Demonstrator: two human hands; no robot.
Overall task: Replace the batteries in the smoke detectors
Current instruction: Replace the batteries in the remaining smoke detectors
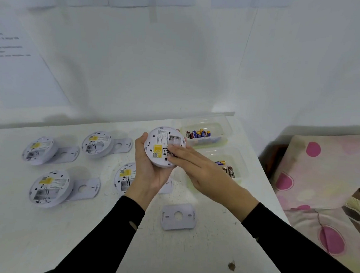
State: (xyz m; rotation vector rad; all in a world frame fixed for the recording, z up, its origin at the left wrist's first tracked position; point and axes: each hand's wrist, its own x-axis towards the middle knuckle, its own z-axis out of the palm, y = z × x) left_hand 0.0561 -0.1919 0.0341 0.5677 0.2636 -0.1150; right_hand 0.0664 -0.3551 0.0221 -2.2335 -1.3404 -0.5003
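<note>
Head view: left hand [150,168] grips detector [159,142], right hand [196,169] apparently touching it.

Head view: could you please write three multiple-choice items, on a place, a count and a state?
1. Where is the loose mounting plate? A in a tub; B between the forearms; C on the cushion.
2. How many battery tubs? A one; B five; C two.
3. How is the held detector? A label side up in the left hand; B flat on the table; C boxed.
Answers: B, it lies flat there; C, a far tub and a near tub; A, its yellow label shows.
</note>
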